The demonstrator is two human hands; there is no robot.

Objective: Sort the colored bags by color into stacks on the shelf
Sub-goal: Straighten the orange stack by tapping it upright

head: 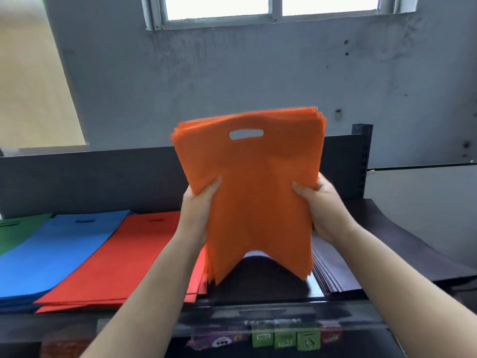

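I see left hand (200, 202) gripping orange bags (254, 192) | right hand (318, 202) gripping them too | held upright above shelf (402, 244)

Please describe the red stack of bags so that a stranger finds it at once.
Look at the dark shelf under the window. Three flat stacks lie on its left part; the red stack is the rightmost, beside the blue stack, just left of the held orange bags.

bag stack (253, 192) above shelf (413, 244), window (271, 6) behind
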